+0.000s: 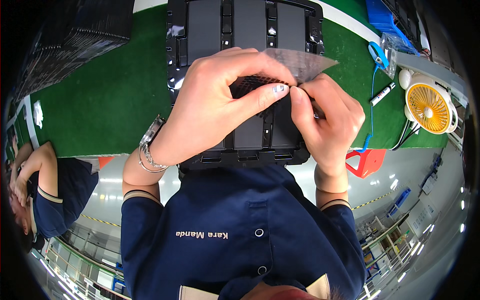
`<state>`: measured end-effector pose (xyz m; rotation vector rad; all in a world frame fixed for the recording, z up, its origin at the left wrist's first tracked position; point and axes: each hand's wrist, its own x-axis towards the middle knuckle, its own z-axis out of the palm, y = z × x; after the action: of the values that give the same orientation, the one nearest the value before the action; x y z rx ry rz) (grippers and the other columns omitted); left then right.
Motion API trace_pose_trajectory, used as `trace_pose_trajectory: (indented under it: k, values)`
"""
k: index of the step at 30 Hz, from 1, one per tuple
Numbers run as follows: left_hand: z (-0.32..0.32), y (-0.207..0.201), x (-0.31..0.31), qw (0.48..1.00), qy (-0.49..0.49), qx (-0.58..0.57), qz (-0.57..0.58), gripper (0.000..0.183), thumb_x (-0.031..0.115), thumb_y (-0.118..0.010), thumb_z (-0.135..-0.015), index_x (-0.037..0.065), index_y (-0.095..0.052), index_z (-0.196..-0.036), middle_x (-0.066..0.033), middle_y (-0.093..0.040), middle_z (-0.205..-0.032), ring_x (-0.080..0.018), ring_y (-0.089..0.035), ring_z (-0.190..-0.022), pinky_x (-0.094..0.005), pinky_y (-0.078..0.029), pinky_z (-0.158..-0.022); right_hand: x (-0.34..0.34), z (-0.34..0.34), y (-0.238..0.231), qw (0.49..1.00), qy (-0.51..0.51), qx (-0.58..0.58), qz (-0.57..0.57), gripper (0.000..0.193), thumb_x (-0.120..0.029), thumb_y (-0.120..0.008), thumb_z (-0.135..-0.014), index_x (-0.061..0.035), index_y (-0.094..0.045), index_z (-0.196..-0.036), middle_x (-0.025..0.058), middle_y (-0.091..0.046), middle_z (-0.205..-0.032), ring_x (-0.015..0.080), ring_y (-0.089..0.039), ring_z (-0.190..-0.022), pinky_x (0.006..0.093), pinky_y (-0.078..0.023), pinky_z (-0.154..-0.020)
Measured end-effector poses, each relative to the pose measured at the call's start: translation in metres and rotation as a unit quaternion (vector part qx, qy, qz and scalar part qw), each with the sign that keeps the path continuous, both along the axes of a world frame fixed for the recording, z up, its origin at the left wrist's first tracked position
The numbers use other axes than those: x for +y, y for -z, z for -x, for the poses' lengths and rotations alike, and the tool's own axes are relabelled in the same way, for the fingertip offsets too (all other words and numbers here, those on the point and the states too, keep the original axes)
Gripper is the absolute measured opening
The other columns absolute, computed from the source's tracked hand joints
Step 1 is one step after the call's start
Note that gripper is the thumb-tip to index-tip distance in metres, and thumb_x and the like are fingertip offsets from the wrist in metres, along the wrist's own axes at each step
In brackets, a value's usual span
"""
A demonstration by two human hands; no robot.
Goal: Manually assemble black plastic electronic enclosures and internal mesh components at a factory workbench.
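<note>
A thin, see-through plastic film (302, 62) sticks up between my hands, its pointed corner leaning to the right. My left hand (212, 97) pinches its lower edge between thumb and forefinger. Thumb against forefinger, my right hand (330, 117) grips the same film close beside the left fingertips. A dark, mesh-patterned patch (255, 82) shows through the gap of my left hand; I cannot tell whether it belongs to the film. Below both hands lies a black plastic tray (245, 159) with dark flat panels (250, 25) in its compartments, partly covered by my hands.
The tray rests on a green bench mat (115, 95). Stacked black trays (75, 50) rise at the far left. On the right are a white marker (383, 94), a blue coiled-cord wrist strap (378, 56) and a yellow-and-white fan (428, 107). Another person's arm (42, 167) shows at left.
</note>
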<state>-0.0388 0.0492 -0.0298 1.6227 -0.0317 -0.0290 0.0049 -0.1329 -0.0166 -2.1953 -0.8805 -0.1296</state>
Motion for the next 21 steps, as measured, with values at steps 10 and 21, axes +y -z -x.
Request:
trace_pose_trajectory:
  k: [10,21]
  values:
    - [-0.001,0.004,0.007,0.996,0.034,-0.029,-0.082,0.010,0.007,-0.071,-0.082,0.002,-0.069,-0.090,-0.0055,-0.068,-0.088,-0.0175,-0.062,-0.087,-0.0305,-0.046,-0.083,-0.001,0.003,-0.010,0.976,0.005,0.211,-0.048,0.008,-0.004,-0.071,-0.082,0.0016,-0.066,-0.079,0.0060,-0.057,-0.061,0.0131,-0.051,-0.049,0.0266,-0.039,-0.046]
    - [-0.001,0.005,0.007,0.987,0.031,-0.069,-0.142,0.009,0.004,-0.071,-0.081,0.000,-0.069,-0.089,-0.0066,-0.067,-0.086,-0.0187,-0.063,-0.084,-0.0306,-0.047,-0.080,-0.001,0.004,-0.007,0.981,0.010,0.192,-0.016,0.009,-0.006,-0.070,-0.085,0.0009,-0.066,-0.081,0.0073,-0.058,-0.064,0.0146,-0.053,-0.051,0.0271,-0.040,-0.048]
